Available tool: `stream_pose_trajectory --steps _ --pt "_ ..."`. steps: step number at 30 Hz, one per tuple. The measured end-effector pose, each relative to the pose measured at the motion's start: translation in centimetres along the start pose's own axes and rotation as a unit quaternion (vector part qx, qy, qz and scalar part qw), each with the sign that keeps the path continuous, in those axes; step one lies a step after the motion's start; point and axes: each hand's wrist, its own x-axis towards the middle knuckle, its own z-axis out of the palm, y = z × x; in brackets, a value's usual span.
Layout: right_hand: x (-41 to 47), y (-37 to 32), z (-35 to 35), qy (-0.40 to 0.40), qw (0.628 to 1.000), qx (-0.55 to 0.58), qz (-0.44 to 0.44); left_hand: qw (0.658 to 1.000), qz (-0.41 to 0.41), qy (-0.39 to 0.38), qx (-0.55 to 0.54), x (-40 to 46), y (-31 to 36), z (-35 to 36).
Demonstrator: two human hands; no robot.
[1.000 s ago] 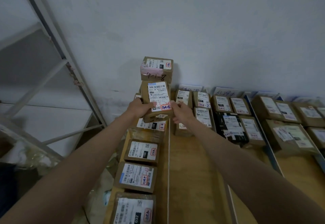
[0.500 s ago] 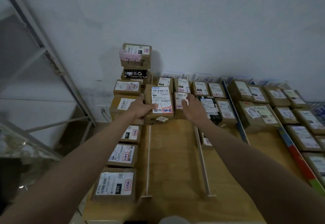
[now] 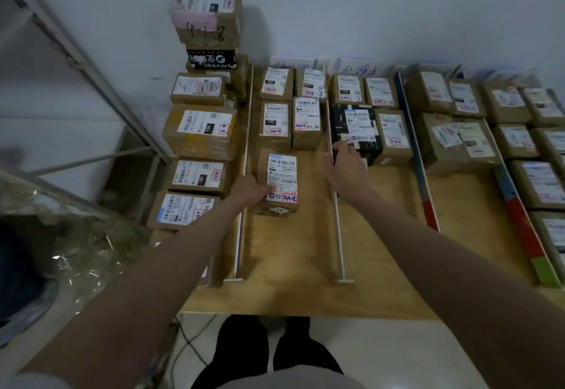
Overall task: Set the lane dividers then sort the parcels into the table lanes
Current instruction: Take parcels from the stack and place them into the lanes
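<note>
The table (image 3: 293,254) is pale honey-coloured wood. Nearly every parcel is brown cardboard with a white printed label; the near one in the second lane from the left (image 3: 277,185) also bears a red-outlined sticker with dark writing. One parcel further right (image 3: 356,131) is black with white markings. At far left, the top box of the stack (image 3: 206,15) has pink tape and black handwritten numbers, above a box with a black band (image 3: 212,60). The two left dividers (image 3: 334,205) are pale wood; the next divider (image 3: 419,168) is blue turning red, and the rightmost (image 3: 524,229) runs blue, red, green. The wall (image 3: 367,6) is whitish grey.
</note>
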Motion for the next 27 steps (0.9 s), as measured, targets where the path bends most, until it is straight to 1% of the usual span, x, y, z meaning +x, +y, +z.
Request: stream_pose_trajectory --steps 2,7,13,15,16,18,19,20,22,24,27 --pt "0.0 0.8 0.9 -0.006 1.000 0.014 0.006 1.000 -0.007 0.004 0.026 1.6 -0.9 1.1" --pt "-0.2 2.5 3.1 -0.022 0.999 0.032 0.028 0.999 -0.019 0.015 0.038 4.8 -3.1 3.7" --pt "-0.5 4.1 4.0 -0.036 0.998 0.013 0.049 0.998 -0.003 0.027 0.062 4.1 -3.2 4.9" --pt "-0.4 4.3 3.9 -0.031 0.998 0.001 0.051 0.994 0.008 0.059 0.094 2.7 -2.5 4.9" --pt "-0.4 4.3 3.9 -0.027 0.999 -0.006 0.047 0.988 0.029 0.090 0.121 1.7 -2.2 4.9" --pt "0.0 4.2 4.0 -0.019 0.999 -0.013 0.037 0.964 0.119 0.150 0.184 0.0 -2.0 5.2" --pt "0.2 4.1 4.1 -0.017 0.999 -0.015 0.033 0.950 0.162 0.150 0.220 -0.6 -2.2 5.5" --pt "0.5 3.9 4.2 -0.014 0.999 -0.017 0.030 0.939 0.188 0.132 0.257 -0.8 -2.5 6.0" --pt "0.9 3.5 4.6 -0.011 0.999 -0.022 0.023 0.918 0.204 0.097 0.326 -1.1 -3.1 6.8" --pt "1.2 3.1 5.1 -0.014 0.999 -0.034 0.016 0.906 0.207 0.094 0.358 -1.0 -3.3 6.8" --pt "1.8 2.8 5.7 -0.020 0.999 -0.046 0.005 0.908 0.197 0.094 0.358 0.4 -2.7 6.2"
